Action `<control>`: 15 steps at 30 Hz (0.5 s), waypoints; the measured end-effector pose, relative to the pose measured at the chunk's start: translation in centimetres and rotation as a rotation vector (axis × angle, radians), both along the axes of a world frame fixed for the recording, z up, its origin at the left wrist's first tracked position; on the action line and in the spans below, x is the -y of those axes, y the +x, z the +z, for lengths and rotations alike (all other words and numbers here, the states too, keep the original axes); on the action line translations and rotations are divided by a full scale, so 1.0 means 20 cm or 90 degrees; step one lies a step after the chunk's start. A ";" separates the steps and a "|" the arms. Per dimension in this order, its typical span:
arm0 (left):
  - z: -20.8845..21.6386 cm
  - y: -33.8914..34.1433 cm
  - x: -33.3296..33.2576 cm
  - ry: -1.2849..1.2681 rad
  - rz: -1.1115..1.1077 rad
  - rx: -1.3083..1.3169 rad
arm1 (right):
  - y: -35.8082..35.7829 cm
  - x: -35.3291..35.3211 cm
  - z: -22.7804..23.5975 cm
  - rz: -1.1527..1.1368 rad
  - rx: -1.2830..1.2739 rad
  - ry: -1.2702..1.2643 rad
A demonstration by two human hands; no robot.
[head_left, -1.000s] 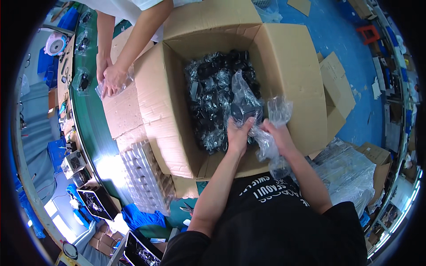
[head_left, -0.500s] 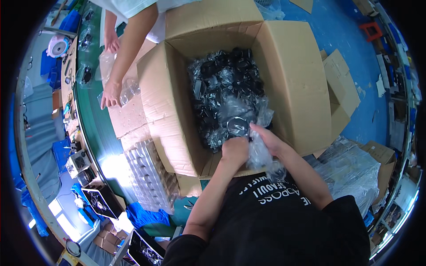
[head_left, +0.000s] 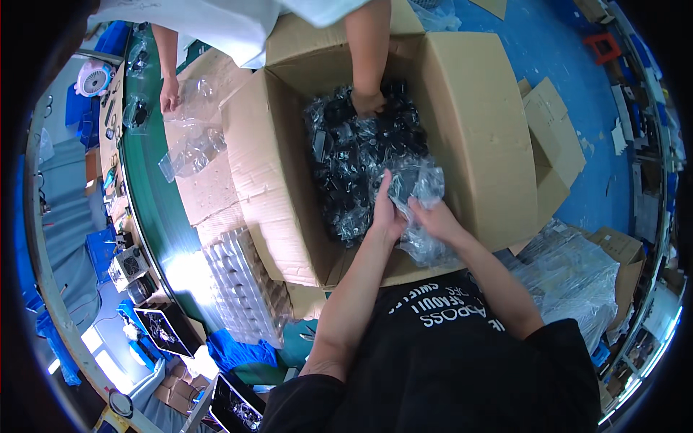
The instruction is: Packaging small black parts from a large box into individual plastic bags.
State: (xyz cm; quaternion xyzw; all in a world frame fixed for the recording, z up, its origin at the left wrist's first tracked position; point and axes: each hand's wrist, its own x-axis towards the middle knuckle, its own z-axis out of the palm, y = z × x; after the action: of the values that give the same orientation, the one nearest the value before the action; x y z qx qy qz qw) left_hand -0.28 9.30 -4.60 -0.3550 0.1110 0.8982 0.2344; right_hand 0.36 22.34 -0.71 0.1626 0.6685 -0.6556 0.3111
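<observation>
Over the near part of a large open cardboard box (head_left: 487, 108), I hold a clear plastic bag (head_left: 417, 180) with a dark item inside. My left hand (head_left: 388, 213) grips its left side, one finger or thumb pointing up along the plastic. My right hand (head_left: 435, 219) pinches the crumpled plastic on the right. What the item inside is, I cannot make out. Below lie many black parts in clear bags (head_left: 336, 151), filling the box floor. A co-worker's hand (head_left: 368, 102) reaches among them at the far side.
The co-worker's other hand (head_left: 170, 94) is by clear bags (head_left: 193, 151) on a cardboard sheet left of the box. Moulded trays (head_left: 242, 289) stand near a green conveyor belt (head_left: 155, 191). Plastic-wrapped goods (head_left: 570, 270) lie at right, flattened cardboard (head_left: 552, 130) beyond on the blue floor.
My left hand has turned from a closed grip to lie along the bag's left side, and the bag has shifted. The co-worker's one arm has swung from the cardboard sheet into the box.
</observation>
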 end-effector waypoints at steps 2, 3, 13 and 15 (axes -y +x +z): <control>-0.03 -0.08 -0.05 -0.002 0.029 -0.027 | 0.03 -0.04 -0.09 0.094 -0.108 0.109; -0.03 -0.09 -0.07 0.001 0.022 -0.025 | 0.04 -0.06 -0.08 0.087 -0.105 0.112; -0.02 0.04 -0.15 -0.570 -0.350 -0.014 | -0.04 -0.06 -0.01 0.277 -0.175 0.277; 0.00 0.07 -0.09 -0.491 -0.422 -0.026 | -0.02 -0.09 -0.02 0.259 -0.100 0.175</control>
State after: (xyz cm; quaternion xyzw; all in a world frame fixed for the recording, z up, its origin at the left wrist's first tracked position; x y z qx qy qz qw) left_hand 1.11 11.10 -4.62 -0.3433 0.5457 0.6760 0.3568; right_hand -0.02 24.11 -1.17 0.0143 0.7925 -0.4932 0.3585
